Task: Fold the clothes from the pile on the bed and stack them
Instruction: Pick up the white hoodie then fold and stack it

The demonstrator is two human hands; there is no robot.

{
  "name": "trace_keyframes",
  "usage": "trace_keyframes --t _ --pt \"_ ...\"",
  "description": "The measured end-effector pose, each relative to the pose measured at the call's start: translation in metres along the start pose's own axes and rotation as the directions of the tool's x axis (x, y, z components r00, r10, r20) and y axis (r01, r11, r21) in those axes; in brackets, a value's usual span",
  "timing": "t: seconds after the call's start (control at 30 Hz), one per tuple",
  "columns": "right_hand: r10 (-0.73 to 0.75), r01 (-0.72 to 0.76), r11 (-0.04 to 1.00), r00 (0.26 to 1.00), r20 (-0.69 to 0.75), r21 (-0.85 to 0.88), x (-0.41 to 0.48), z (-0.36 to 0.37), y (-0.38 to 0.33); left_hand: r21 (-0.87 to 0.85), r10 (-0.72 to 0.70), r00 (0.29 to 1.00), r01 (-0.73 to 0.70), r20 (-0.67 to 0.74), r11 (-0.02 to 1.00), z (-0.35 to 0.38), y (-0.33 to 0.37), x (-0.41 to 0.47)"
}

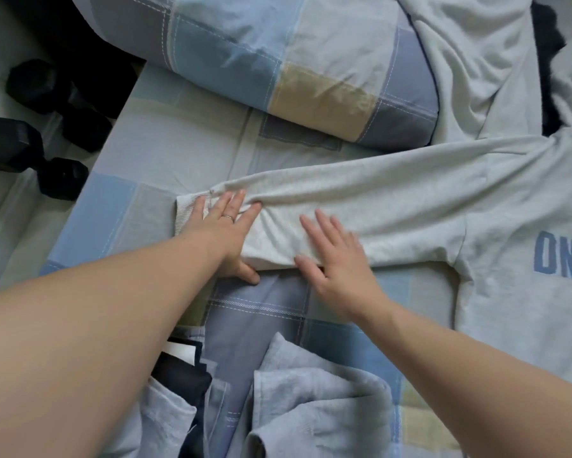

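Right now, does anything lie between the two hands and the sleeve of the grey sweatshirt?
Nothing visible does. The left hand presses flat on the sleeve near its cuff, and the right hand lies flat on it too.

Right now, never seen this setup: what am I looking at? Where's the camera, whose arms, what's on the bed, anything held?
There is no machine here. One wide-angle camera sits on a person's head and looks down at their own bare arms. The left hand and right hand both lie flat, fingers straight, on the long sleeve of a grey sweatshirt with blue letters, spread across the checked bedsheet. The left hand rests near the ribbed cuff. Nothing is gripped; the hands only press the fabric. A pillow lies behind. A crumpled light blue garment and a dark garment lie nearest the camera. Black dumbbells sit on the floor beside the bed.
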State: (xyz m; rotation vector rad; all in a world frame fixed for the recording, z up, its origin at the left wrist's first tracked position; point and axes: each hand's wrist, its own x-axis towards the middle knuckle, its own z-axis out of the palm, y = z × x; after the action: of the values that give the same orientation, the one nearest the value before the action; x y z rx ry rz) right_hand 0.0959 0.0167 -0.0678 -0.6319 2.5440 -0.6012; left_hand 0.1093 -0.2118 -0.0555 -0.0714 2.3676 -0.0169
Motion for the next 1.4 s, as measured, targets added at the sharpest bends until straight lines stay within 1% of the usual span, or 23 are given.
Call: trace_keyframes --t 0.03,0.07,0.1,0.13,0.17,0.2,0.23,0.3,0.37,0.43,0.5,0.6,0.67,0.73,0.77,0.83,0.9,0.97,1.07,1.13,1.23,1.3,1.4 --pt "0.095 -0.102 0.994 0.983 -0.160 -0.036 -0.003 -0.008 0.010 -0.003 -0.032 0.999 0.033 0.028 0.999 -0.006 0.004 -0.003" --pt "0.239 -0.265 0.962 0.934 -0.267 -0.065 -0.008 -0.018 0.023 -0.012 -0.066 0.996 0.067 0.056 0.998 -0.012 0.010 -0.008" --pt "0.415 -0.450 0.891 0.862 -0.290 -0.060 -0.014 -0.028 0.036 -0.031 -0.096 0.992 0.098 0.079 0.995 -0.017 0.018 -0.013" --pt "0.574 -0.600 0.799 0.782 -0.242 -0.043 -0.022 -0.037 0.048 -0.057 -0.113 0.990 0.118 0.084 0.991 -0.023 0.029 -0.018" --pt "0.666 -0.677 0.735 0.731 -0.149 -0.038 -0.031 -0.044 0.059 -0.082 -0.116 0.991 0.121 0.060 0.989 -0.027 0.041 -0.023" --pt "0.674 -0.675 0.737 0.738 -0.036 -0.037 -0.039 -0.049 0.069 -0.101 -0.102 0.995 0.102 0.006 0.990 -0.031 0.056 -0.027" --pt "0.617 -0.620 0.784 0.781 0.095 0.004 -0.046 -0.054 0.077 -0.113 -0.079 0.995 0.071 -0.067 0.991 -0.035 0.072 -0.030" --pt "0.413 -0.495 0.832 0.854 0.318 0.249 -0.062 -0.065 0.092 -0.109 -0.008 0.976 -0.016 -0.218 0.994 -0.041 0.109 -0.038" --pt "0.270 -0.439 0.773 0.881 0.387 0.459 -0.085 -0.083 0.107 -0.107 0.053 0.942 -0.093 -0.330 0.990 -0.044 0.152 -0.046" --pt "0.256 -0.392 0.787 0.910 0.327 0.476 -0.117 -0.102 0.131 -0.152 0.086 0.912 -0.158 -0.400 0.976 -0.042 0.201 -0.056" --pt "0.327 -0.375 0.850 0.926 0.186 0.371 -0.156 -0.114 0.166 -0.216 0.121 0.913 -0.218 -0.391 0.952 -0.031 0.254 -0.071" --pt "0.396 -0.414 0.898 0.908 0.137 0.149 -0.223 -0.121 0.228 -0.281 0.143 0.951 -0.221 -0.275 0.934 0.003 0.338 -0.100" --pt "0.456 -0.457 0.889 0.870 0.186 -0.038 -0.272 -0.121 0.273 -0.406 0.058 0.982 -0.128 -0.180 0.905 0.034 0.392 -0.119" --pt "0.499 -0.456 0.865 0.829 0.254 -0.208 -0.327 -0.122 0.315 -0.601 -0.108 0.991 0.041 -0.076 0.798 0.067 0.441 -0.140" --pt "0.487 -0.426 0.869 0.825 0.287 -0.251 -0.346 -0.122 0.329 -0.679 -0.214 0.976 0.129 -0.042 0.722 0.080 0.453 -0.146" --pt "0.436 -0.334 0.889 0.825 0.360 -0.313 -0.393 -0.119 0.356 -0.793 -0.437 0.899 0.288 0.031 0.536 0.109 0.484 -0.167" --pt "0.380 -0.252 0.907 0.836 0.397 -0.337 -0.430 -0.114 0.375 -0.845 -0.592 0.802 0.373 0.085 0.384 0.132 0.506 -0.186" --pt "0.357 -0.209 0.903 0.852 0.383 -0.376 -0.458 -0.107 0.390 -0.860 -0.657 0.740 0.422 0.143 0.289 0.150 0.522 -0.202" --pt "0.426 -0.289 0.846 0.872 0.242 -0.449 -0.491 -0.100 0.421 -0.906 -0.661 0.729 0.384 0.179 0.177 0.167 0.534 -0.214" --pt "0.423 -0.333 0.817 0.901 0.097 -0.472 -0.504 -0.099 0.440 -0.932 -0.662 0.731 0.335 0.165 0.138 0.173 0.537 -0.215" --pt "0.261 -0.269 0.864 0.962 -0.078 -0.427 -0.505 -0.096 0.461 -0.938 -0.666 0.735 0.308 0.130 0.157 0.180 0.539 -0.212" --pt "0.217 -0.242 0.908 0.970 -0.111 -0.341 -0.500 -0.102 0.463 -0.936 -0.667 0.738 0.299 0.103 0.187 0.183 0.540 -0.210" --pt "0.253 -0.262 0.947 0.965 -0.074 -0.185 -0.510 -0.102 0.453 -0.933 -0.655 0.751 0.290 0.084 0.212 0.185 0.535 -0.218"
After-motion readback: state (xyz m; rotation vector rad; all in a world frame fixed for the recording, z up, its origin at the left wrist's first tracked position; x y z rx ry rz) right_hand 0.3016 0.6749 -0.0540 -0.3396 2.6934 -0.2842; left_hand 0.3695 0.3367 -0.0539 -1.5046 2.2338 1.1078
